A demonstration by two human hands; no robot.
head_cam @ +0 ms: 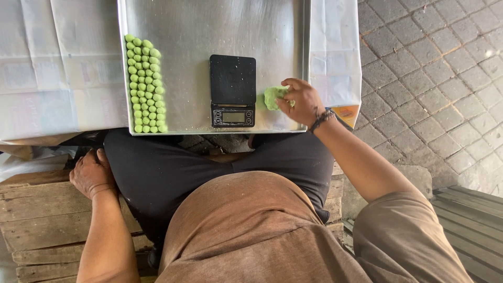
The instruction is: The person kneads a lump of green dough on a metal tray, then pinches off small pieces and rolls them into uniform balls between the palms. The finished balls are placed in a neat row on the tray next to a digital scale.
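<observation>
The right hand [303,102] pinched a green dough lump [273,97] on the steel tray [188,31], just right of the black scale [232,90], while the left hand [92,173] rested spread and empty on a wooden bench [36,209], well apart.

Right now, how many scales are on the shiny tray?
1. The black scale sits in the middle of the metal tray, between the rows of green dough balls and the green lump under the right hand.
</observation>
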